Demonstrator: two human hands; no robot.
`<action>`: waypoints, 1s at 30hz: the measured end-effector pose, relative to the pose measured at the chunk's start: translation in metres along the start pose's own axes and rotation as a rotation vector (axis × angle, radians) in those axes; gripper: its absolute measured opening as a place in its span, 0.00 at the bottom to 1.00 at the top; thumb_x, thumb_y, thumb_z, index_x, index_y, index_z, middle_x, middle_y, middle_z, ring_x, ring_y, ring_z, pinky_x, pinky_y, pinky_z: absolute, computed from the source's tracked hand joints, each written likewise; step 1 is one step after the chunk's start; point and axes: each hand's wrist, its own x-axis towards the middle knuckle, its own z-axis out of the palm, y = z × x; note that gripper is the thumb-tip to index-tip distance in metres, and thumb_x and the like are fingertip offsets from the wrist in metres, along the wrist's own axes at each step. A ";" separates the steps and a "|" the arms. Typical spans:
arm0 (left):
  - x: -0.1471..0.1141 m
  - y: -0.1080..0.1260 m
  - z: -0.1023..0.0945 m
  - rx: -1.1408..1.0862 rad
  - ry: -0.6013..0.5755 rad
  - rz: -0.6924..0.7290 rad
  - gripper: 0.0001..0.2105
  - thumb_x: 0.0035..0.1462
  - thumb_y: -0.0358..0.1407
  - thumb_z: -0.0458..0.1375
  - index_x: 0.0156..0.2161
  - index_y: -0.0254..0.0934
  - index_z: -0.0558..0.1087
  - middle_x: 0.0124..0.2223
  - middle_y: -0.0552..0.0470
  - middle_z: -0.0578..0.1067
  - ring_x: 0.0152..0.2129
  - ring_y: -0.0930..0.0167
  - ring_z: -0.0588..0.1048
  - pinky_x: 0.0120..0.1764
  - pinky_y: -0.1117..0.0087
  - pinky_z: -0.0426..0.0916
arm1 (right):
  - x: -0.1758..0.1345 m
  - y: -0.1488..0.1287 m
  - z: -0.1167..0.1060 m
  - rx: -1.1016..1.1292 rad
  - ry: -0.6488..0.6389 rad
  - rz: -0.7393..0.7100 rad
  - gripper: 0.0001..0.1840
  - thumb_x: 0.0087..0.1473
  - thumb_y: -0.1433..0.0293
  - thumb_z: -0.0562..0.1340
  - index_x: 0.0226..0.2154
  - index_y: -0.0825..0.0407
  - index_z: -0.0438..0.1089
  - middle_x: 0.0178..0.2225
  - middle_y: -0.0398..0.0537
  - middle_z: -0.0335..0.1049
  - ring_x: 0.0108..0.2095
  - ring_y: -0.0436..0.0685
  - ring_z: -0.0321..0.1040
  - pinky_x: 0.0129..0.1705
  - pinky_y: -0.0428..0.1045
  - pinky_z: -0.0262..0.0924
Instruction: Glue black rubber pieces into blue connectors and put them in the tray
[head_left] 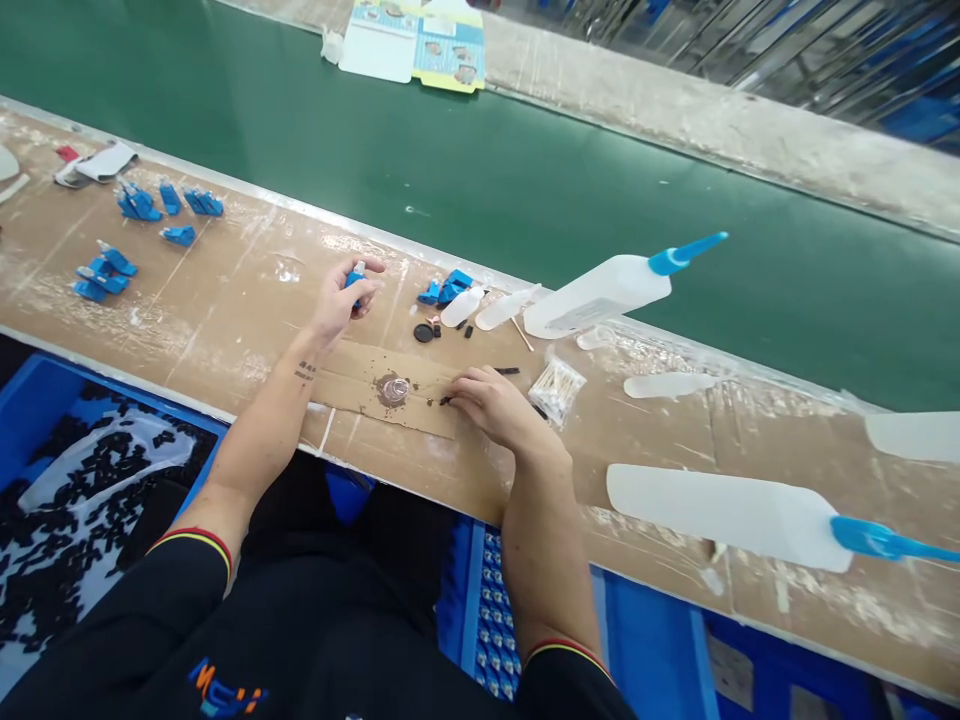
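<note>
Dark shirt (322, 610), lower centre | left hand (335, 306) held blue piece (355, 277) in fingers, right hand (491, 402) pinched black part (445, 401), mid-frame | seemed midway: pieces apart, remainder unclear

Bright, fairly even light falls on the long tan worktop (247, 320), apparently from above, leaving only soft, faint shading beside the right hand (487, 400). Patches of glare whiten its scuffed, glossy surface, and a pale sheen spreads over the smooth dark-green belt (525, 170). The large white plastic bottle with a blue nozzle (600, 290) looks washed out, its label illegible. Below the worktop's near edge, the black short-sleeved shirt (337, 620) sinks into dimness with little detail. Wide-angle distortion slants and bows long edges towards the frame's borders. The thin grey metal rods (795, 40) smear into soft streaks at upper right.
</note>
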 end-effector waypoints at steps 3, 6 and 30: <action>0.000 0.002 0.000 0.009 0.014 -0.019 0.08 0.50 0.28 0.56 0.38 0.35 0.68 0.20 0.62 0.57 0.16 0.81 0.57 0.21 0.79 0.50 | -0.009 0.004 0.002 -0.017 0.020 0.003 0.11 0.62 0.69 0.55 0.37 0.51 0.73 0.41 0.53 0.72 0.41 0.63 0.62 0.47 0.59 0.62; 0.000 0.002 0.001 0.023 0.033 -0.040 0.07 0.51 0.28 0.56 0.38 0.36 0.68 0.20 0.62 0.57 0.15 0.81 0.57 0.21 0.79 0.50 | -0.021 0.007 0.000 -0.050 0.016 0.013 0.10 0.62 0.69 0.55 0.36 0.51 0.72 0.42 0.54 0.73 0.42 0.63 0.63 0.48 0.60 0.62; -0.014 0.016 -0.052 0.925 0.015 -0.102 0.05 0.48 0.27 0.58 0.30 0.37 0.66 0.23 0.55 0.66 0.20 0.73 0.66 0.26 0.72 0.60 | -0.021 0.004 0.001 0.014 0.238 0.166 0.06 0.61 0.67 0.52 0.37 0.50 0.62 0.50 0.60 0.72 0.49 0.66 0.70 0.48 0.59 0.64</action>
